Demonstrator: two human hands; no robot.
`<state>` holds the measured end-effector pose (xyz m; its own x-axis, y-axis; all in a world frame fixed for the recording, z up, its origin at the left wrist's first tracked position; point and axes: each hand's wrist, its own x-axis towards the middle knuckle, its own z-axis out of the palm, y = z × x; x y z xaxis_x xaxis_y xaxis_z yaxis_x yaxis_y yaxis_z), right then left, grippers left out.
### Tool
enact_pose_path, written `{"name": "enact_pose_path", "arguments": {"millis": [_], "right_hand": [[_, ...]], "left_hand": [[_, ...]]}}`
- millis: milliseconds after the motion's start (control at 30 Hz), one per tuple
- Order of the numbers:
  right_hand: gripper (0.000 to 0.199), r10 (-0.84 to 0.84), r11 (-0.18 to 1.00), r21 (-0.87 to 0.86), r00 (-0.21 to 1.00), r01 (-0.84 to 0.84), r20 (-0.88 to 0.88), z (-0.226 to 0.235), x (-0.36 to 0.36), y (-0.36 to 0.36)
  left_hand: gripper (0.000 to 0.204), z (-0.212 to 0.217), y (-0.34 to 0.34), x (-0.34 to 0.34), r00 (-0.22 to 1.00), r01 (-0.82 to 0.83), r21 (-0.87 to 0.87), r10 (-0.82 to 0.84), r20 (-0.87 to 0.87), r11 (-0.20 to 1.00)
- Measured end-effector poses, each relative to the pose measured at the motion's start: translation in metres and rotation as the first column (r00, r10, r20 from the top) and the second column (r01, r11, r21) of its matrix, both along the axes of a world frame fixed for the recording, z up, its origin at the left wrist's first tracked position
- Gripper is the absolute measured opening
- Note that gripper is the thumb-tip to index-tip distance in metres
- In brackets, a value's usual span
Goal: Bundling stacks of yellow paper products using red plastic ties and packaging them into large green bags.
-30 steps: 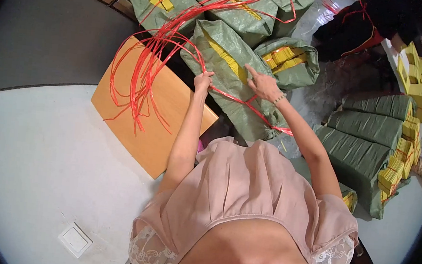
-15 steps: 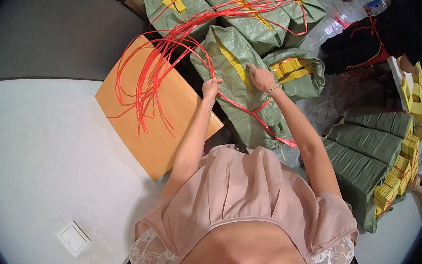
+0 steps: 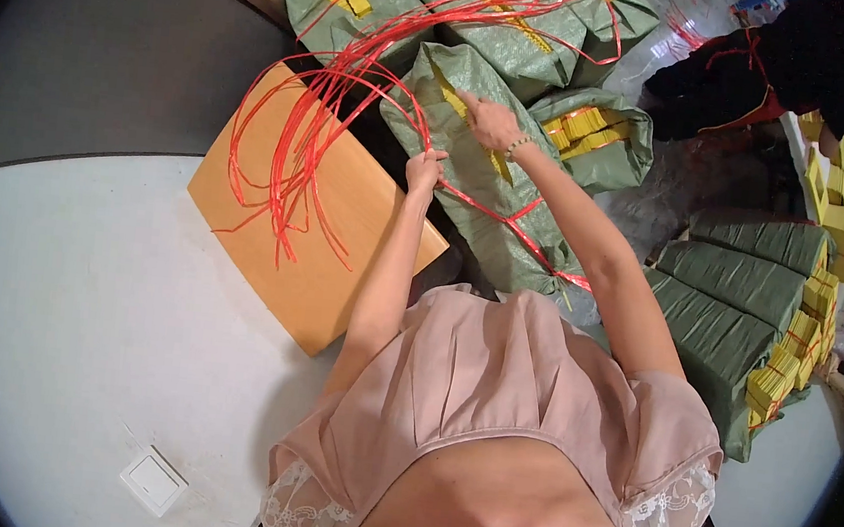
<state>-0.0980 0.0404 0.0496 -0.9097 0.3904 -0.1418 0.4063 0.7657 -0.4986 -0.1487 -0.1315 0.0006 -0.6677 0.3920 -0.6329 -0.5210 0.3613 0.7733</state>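
Green sack (image 3: 462, 170) lies under right hand (image 3: 496, 126) (left hand (image 3: 424, 171) alongside).

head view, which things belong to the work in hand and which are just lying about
In hand:
- red plastic twine, in the left hand
- green woven sack, yellow stacks showing, under the right hand

Apparently just lying about:
- light-brown wooden board
- neighbouring open green sack
- row of dark green sacks at right

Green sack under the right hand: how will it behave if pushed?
The green sack is probably heavy, as yellow stacks show in its opening. Its creased skin likely gives, and its sheen suggests it could be slippery.
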Motion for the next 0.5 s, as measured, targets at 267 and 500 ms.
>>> {"name": "enact_pose_path", "arguments": {"millis": [267, 500], "right_hand": [[0.044, 0.076, 0.993, -0.097, 0.996, -0.071, 0.048, -0.005, 0.019, -0.014], [0.033, -0.048, 0.962, -0.273, 0.995, 0.023, -0.087, -0.025, 0.028, -0.019]], "left_hand": [[0.034, -0.005, -0.006, -0.004, 0.997, 0.058, -0.061, -0.061, -0.052, 0.997], [0.03, 0.018, 0.006, -0.002, 0.994, 0.103, -0.085, -0.099, 0.043, 0.991]]}}
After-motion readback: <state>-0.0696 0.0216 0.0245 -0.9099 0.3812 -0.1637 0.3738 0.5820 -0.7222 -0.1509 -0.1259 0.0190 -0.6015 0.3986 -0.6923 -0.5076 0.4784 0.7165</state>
